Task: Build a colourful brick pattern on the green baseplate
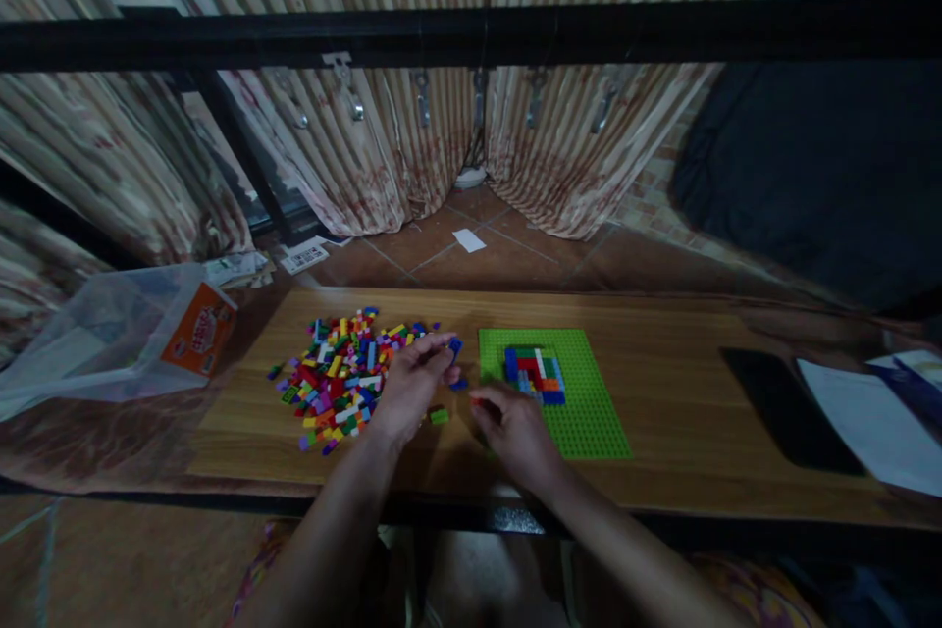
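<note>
My left hand is closed on a blue toy brick, held at its fingertips by the right edge of the loose brick pile. Below those fingers another blue brick lies on the table. A lime green brick rests between my two wrists. My right hand pinches a small red brick, mostly covered by the fingers, over the left edge of the green baseplate. On that plate sits a roughly square build of coloured bricks, with blue, red, green and white pieces.
The wooden table carries a black flat pad and white paper at its right end. A clear plastic bin with an orange label stands to the left. Behind are a dark metal bar and striped curtains.
</note>
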### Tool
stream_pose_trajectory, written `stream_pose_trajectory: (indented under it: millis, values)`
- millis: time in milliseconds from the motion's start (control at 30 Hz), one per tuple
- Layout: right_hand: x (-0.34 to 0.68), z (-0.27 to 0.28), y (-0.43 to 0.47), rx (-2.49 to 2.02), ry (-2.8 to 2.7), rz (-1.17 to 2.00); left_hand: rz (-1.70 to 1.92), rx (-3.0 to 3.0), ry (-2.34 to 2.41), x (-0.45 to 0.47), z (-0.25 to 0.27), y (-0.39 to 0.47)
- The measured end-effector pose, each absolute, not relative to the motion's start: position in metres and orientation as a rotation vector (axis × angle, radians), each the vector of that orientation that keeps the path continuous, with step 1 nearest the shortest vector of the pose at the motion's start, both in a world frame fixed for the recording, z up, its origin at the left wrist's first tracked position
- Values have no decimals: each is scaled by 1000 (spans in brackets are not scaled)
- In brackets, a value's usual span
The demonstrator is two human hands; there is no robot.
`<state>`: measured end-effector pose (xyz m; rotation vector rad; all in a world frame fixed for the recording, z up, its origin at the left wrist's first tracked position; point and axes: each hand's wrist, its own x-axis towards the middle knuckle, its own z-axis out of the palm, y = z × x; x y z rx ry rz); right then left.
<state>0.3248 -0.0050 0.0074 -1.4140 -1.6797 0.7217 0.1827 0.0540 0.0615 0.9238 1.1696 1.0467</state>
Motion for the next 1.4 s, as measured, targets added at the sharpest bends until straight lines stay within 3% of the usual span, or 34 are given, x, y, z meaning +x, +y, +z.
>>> stream_pose_trajectory:
  millis: [167, 533, 800, 900, 1167, 1400]
  values:
    - [307, 7, -3, -1264, -1615, 976, 1056, 1001, 1152, 180, 65, 59]
    - [346, 11, 2, -1399, -1237, 824, 879, 1441, 1094, 188, 42, 52]
    - [373, 29, -5, -1350, -1232, 1033, 889, 1492, 925, 218, 31, 42]
    - [387, 27, -8, -1426, -1258, 918, 907, 1511, 1038, 229, 25, 38]
    - [395, 11, -8, -1751, -1634, 187, 667, 1659, 1158, 243, 13, 27]
    - [380, 3, -13, -1864, -1768, -34, 509, 1721, 1126, 243, 14, 29]
